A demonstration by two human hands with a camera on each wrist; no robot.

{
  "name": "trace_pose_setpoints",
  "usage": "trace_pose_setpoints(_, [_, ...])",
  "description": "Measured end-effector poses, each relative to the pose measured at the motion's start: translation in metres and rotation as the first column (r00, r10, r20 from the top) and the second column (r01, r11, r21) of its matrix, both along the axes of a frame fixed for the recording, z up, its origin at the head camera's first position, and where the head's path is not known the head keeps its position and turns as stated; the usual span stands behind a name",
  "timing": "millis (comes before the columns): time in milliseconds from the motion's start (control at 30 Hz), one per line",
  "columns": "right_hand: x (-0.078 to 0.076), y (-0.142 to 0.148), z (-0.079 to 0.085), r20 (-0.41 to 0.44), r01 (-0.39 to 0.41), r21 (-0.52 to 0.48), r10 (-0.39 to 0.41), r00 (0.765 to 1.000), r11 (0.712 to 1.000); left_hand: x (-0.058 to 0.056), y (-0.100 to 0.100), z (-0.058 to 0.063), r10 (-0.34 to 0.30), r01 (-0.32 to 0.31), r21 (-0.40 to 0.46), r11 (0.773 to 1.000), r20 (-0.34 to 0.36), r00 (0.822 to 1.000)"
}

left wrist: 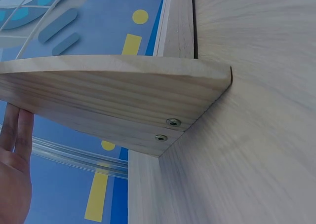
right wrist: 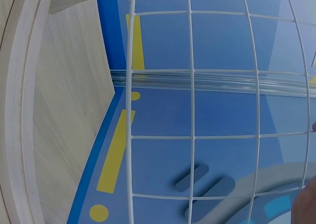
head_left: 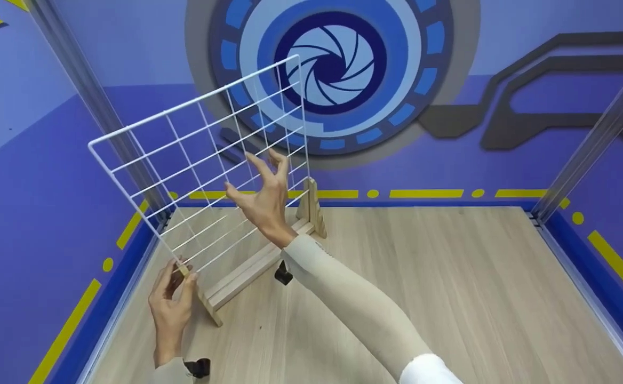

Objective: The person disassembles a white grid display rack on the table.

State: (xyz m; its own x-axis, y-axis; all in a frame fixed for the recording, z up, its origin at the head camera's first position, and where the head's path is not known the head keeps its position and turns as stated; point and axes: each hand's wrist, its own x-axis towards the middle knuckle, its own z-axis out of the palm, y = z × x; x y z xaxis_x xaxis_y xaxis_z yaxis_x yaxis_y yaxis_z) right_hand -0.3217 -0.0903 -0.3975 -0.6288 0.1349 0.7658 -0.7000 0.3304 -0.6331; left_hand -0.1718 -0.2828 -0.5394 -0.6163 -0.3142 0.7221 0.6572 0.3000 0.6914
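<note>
A white wire grid panel [head_left: 166, 112] stands slanted in a wooden stand [head_left: 253, 270], which has a long bottom rail and an upright at each end. At the near-left upright, my left hand [head_left: 172, 306] pinches its top beside the grid's lower corner, thumb on one side and fingers on the other. The left wrist view shows this tapered upright [left wrist: 98, 91] with two screws near its foot. My right hand [head_left: 266, 202] is in front of the grid's middle, fingers spread and fingertips right at the wires. Part of it shows at the right wrist view's edge.
Beneath the stand is a wood-grain tabletop [head_left: 423, 298]. Blue walls with yellow dashes surround it, and metal posts [head_left: 95, 101] rise at the back corners. A black wrist-worn piece [head_left: 284, 273] hangs below the right forearm.
</note>
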Motion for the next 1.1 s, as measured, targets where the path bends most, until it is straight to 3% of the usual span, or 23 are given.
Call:
trace_pose_setpoints(533, [0.002, -0.005, 0.007, 0.011, -0.019, -0.014, 0.019, 1.000, 1.000, 0.001, -0.001, 0.003, 0.023, -0.023, -0.003, 1.000, 0.004, 1.000])
trace_pose_setpoints(1100, [0.008, -0.005, 0.020, -0.007, -0.039, -0.010, 0.039, 0.999, 0.999, -0.001, 0.000, -0.002, -0.019, 0.019, 0.008, 1.000, -0.017, 1.000])
